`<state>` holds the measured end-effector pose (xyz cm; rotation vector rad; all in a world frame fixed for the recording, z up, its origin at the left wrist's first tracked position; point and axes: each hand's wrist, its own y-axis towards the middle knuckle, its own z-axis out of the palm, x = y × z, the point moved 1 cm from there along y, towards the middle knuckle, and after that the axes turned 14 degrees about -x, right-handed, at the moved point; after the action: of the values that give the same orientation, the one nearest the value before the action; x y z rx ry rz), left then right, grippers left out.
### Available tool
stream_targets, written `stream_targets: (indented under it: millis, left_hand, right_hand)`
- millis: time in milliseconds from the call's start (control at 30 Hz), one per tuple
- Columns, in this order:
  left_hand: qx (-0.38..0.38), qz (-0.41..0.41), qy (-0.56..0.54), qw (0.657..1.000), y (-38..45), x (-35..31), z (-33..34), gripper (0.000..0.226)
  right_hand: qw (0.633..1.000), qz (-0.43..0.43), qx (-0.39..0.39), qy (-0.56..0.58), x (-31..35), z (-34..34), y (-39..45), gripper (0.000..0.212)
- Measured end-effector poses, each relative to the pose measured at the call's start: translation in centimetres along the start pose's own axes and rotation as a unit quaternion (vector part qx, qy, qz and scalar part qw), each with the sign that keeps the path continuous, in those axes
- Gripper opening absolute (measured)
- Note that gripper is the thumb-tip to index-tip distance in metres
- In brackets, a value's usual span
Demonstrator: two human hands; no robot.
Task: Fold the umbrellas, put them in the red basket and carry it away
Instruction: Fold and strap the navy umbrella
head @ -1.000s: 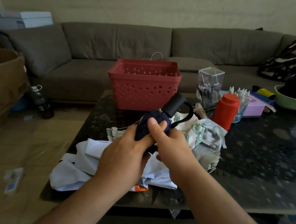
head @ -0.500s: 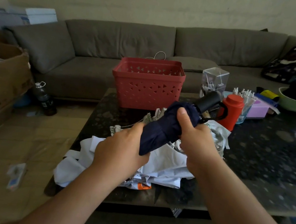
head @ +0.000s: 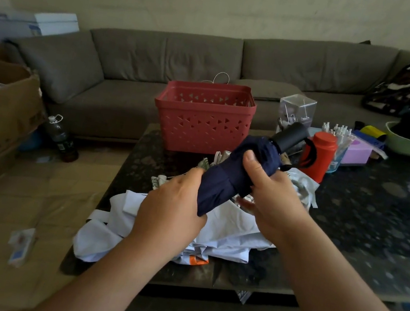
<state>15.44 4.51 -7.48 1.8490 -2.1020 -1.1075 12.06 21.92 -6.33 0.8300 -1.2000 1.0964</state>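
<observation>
I have both hands wrapped around the folded navy umbrella (head: 230,175), held in the air above the dark table (head: 373,233). My left hand (head: 172,203) grips its lower canopy end; my right hand (head: 270,191) grips the middle, thumb on top. Its black handle (head: 290,136) points up and right toward the orange bottle (head: 318,156). The red basket (head: 203,116) stands on the table's far edge, behind the umbrella. A white umbrella (head: 227,233) and a leaf-print one (head: 301,183) lie crumpled on the table beneath my hands.
</observation>
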Motion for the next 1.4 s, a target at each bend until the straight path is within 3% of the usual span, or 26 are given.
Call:
stream_targets:
  millis: [100, 167, 300, 367, 433, 500, 667, 767, 900, 1000, 1067, 1133, 1200, 1333, 1400]
  left_hand:
    - [0.050, -0.058, -0.059, 0.995, 0.2, 0.1, 0.0, 0.030]
    - [0.078, -0.079, -0.105, 0.988, 0.1, -0.1, 0.0, 0.033]
    - [0.126, -0.083, -0.284, 0.947, -0.8, -1.2, -0.8, 0.091]
    - [0.085, -0.013, -0.248, 0.965, -1.2, -1.0, -0.5, 0.098]
    - [0.002, 0.095, -0.135, 0.986, -1.4, -0.7, -0.1, 0.088]
    - [-0.082, 0.157, -0.057, 0.982, -1.6, -0.6, 0.2, 0.072]
    - [-0.112, 0.187, -0.063, 0.974, -1.7, -0.4, 1.0, 0.068]
    - [-0.112, 0.200, -0.110, 0.967, -1.6, -0.3, 1.1, 0.062]
    - [-0.107, 0.139, -0.234, 0.956, -1.7, -0.2, 1.1, 0.050]
    - [-0.077, 0.040, -0.359, 0.929, -2.2, -0.7, 1.2, 0.032]
    - [-0.056, -0.014, -0.406, 0.912, -2.4, -1.3, 1.1, 0.029]
    - [-0.040, -0.052, -0.435, 0.898, -2.5, -2.1, 1.0, 0.028]
    - [-0.016, -0.127, -0.497, 0.859, -2.6, -2.8, 0.9, 0.037]
    - [0.088, -0.296, -0.609, 0.731, -3.1, -3.9, 1.1, 0.040]
    - [0.107, -0.306, -0.623, 0.712, -2.7, -3.6, 0.9, 0.038]
  right_hand:
    - [1.000, -0.007, 0.006, -0.019, -0.1, -0.5, 0.5, 0.024]
    - [1.000, 0.013, 0.012, -0.011, -0.1, -0.8, 0.6, 0.027]
    - [0.998, 0.036, 0.013, 0.048, 0.3, -1.0, 0.6, 0.027]
    - [0.997, 0.013, -0.014, 0.074, 0.6, -0.9, 0.7, 0.019]
    - [0.994, -0.006, -0.061, 0.096, 0.8, -0.8, 0.9, 0.013]
    - [0.990, -0.005, -0.098, 0.100, 0.8, -0.6, 1.0, 0.015]
    - [0.991, 0.012, -0.109, 0.075, 0.5, -0.8, 1.2, 0.023]
    - [0.993, 0.036, -0.074, 0.084, 0.4, -1.1, 1.2, 0.025]
    - [0.989, 0.078, -0.004, 0.124, 0.4, -1.2, 0.9, 0.050]
    - [0.971, 0.107, 0.032, 0.211, 0.5, -0.8, 1.0, 0.068]
    - [0.962, 0.100, 0.046, 0.250, 0.8, -0.8, 1.2, 0.057]
    - [0.951, 0.080, 0.082, 0.288, 1.2, -0.9, 1.2, 0.032]
    - [0.940, 0.064, 0.109, 0.318, 1.5, -0.9, 1.1, 0.026]
    - [0.931, 0.061, 0.137, 0.332, 1.8, -0.8, 0.9, 0.036]
    - [0.930, 0.053, 0.147, 0.332, 2.0, -0.9, 0.7, 0.040]
